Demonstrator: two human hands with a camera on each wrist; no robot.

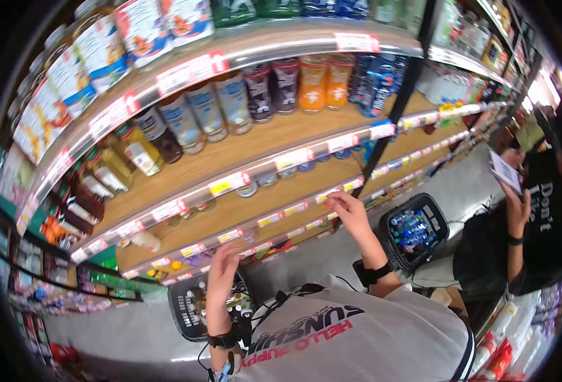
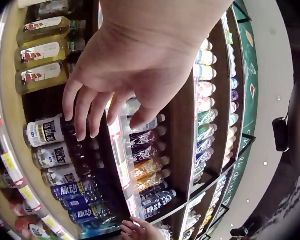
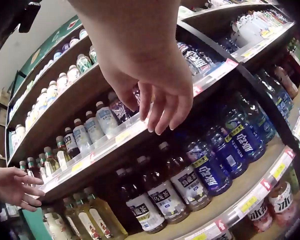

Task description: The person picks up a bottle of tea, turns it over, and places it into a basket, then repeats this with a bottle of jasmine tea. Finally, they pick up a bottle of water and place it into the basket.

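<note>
In the head view my left hand [image 1: 220, 275] is raised in front of the lower shelves, fingers loosely bent and holding nothing. My right hand [image 1: 352, 219] hovers by a lower shelf edge [image 1: 300, 208] with price tags, its fingers slack. Seen from the left wrist, the left hand [image 2: 135, 72] hangs before dark-drink bottles [image 2: 44, 132] with white labels and yellow-drink bottles [image 2: 40, 54]. From the right wrist, the right hand [image 3: 152, 82] dangles above blue-labelled bottles [image 3: 210, 172] and dark bottles [image 3: 187, 182], with nothing in its grasp.
Two black baskets stand on the floor, the left basket [image 1: 180, 318] and the right basket [image 1: 443, 213], both holding bottles. A person [image 1: 542, 210] at the right holds a phone [image 1: 505, 170]. Orange-drink bottles [image 1: 313, 83] line an upper shelf; a dark post [image 1: 383, 146] divides the shelving.
</note>
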